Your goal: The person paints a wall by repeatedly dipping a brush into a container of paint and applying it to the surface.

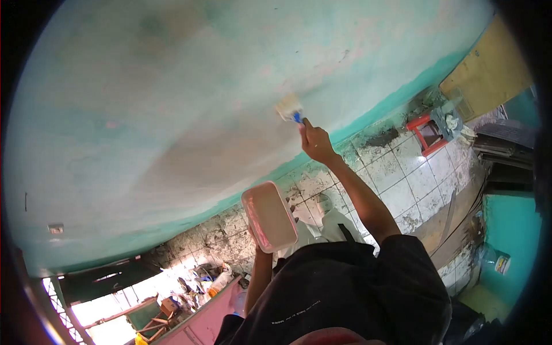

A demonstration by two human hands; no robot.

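My right hand (315, 141) is raised to the wall and grips a paintbrush (290, 108) with a blue handle. Its pale bristles press against the whitish, patchy wall (172, 103). My left hand (253, 237) holds a shallow rectangular paint tray (269, 216) from below, at chest height and tilted; the tray hides most of the hand. The tray's inside looks pinkish white. Both arms reach out from my black shirt (345, 293).
A teal band (368, 115) runs along the wall's base above a stained tiled floor (414, 184). A red stool (426, 133) and a yellow board (489, 75) stand at the right. A plastic bottle (501, 261) sits by a teal surface. Clutter and a pink table (201, 322) lie at the lower left.
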